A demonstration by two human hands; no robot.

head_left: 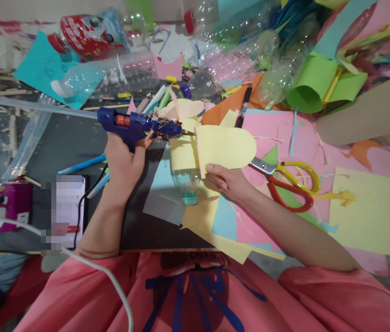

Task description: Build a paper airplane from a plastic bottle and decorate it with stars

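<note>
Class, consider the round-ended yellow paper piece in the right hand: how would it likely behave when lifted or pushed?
The yellow paper piece is probably light: a thin sheet the right hand pinches near one corner. It may hold its shape, showing no clear sag, yet bend if pushed. The pinkish strip could stiffen its straight edge.

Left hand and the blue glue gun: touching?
Touching. The head view shows the left hand closed around the grip of the blue glue gun, no gap visible.

One head-worn view, forward and down, close above both hands (124, 159)
</note>
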